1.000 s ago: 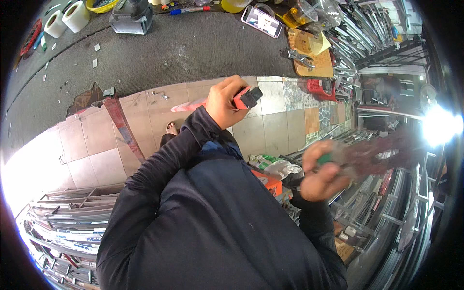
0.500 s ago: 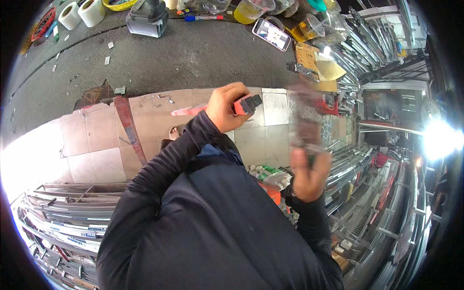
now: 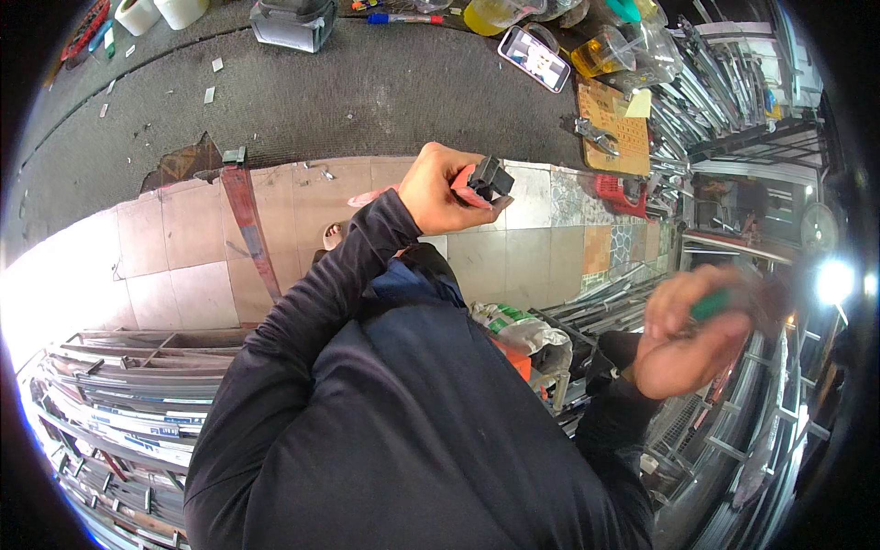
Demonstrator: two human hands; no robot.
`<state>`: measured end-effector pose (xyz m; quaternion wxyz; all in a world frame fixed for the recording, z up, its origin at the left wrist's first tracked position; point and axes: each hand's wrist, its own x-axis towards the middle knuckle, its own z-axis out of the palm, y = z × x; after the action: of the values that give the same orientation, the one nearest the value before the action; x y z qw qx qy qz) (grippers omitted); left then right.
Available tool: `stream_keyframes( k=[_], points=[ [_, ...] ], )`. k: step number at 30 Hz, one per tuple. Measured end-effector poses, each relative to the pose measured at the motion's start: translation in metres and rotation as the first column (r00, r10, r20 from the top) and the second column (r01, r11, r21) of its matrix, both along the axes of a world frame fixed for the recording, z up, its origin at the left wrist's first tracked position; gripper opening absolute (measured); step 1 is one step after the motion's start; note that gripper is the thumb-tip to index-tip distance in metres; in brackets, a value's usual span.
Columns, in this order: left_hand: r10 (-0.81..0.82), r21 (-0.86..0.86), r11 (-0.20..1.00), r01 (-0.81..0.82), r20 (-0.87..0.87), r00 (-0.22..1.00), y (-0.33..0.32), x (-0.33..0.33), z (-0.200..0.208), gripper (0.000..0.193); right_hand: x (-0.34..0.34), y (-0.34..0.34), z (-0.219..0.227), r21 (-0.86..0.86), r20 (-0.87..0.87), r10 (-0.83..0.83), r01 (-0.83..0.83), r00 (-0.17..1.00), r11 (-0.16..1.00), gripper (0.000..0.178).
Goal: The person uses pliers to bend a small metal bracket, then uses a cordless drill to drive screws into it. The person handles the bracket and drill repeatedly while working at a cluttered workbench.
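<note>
My left hand (image 3: 434, 194) is wrapped round a red bar-shaped piece (image 3: 469, 190) with a black block-like end (image 3: 496, 177). A pinkish length showing behind my wrist may belong to it. Out to the right, my right hand (image 3: 683, 341) has its fingers closed round a tool with a green handle (image 3: 710, 304). The tool's dark far part is smeared by motion, so its kind does not show. The two hands are well apart, both on the near side of the dark-covered workbench (image 3: 367, 110).
On the bench lie a phone (image 3: 533, 59), a perforated tan board (image 3: 616, 128) with a metal piece on it, a marker (image 3: 405, 18), drink cups and tape rolls. A red basket (image 3: 621, 194) stands beyond. Metal profiles (image 3: 128, 403) fill racks at left and right.
My right hand has swung outward to the right with the green-handled tool. My left hand has shifted slightly right, still gripping the red piece. The yellowish paper no longer covers the tan board as much.
</note>
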<state>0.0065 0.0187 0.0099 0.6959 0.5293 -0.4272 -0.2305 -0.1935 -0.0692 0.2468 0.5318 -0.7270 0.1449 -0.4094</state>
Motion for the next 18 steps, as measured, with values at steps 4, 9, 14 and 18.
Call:
stream_keyframes(
  k=[4,9,14,18],
  points=[
    [0.022,-0.053,0.998,-0.019,0.060,0.998,-0.005,-0.004,-0.006,0.021,-0.004,0.000,-0.028,-0.204,-0.597,0.099,-0.270,0.796,0.941,0.051],
    [-0.001,-0.041,0.999,0.001,0.003,1.000,-0.006,0.001,-0.003,0.019,-0.017,0.008,-0.031,-0.252,-0.194,-0.181,0.129,0.964,0.959,0.050],
    [-0.038,-0.017,0.999,0.038,0.013,0.999,-0.004,0.007,-0.002,0.017,-0.012,0.009,-0.041,-0.826,-0.507,-0.380,-0.310,0.774,0.472,0.033],
    [-0.045,-0.018,0.999,0.046,0.029,0.999,-0.004,0.007,-0.003,0.018,-0.033,0.016,-0.042,-0.233,-0.235,-0.152,0.096,0.960,0.968,0.041]
  ],
)
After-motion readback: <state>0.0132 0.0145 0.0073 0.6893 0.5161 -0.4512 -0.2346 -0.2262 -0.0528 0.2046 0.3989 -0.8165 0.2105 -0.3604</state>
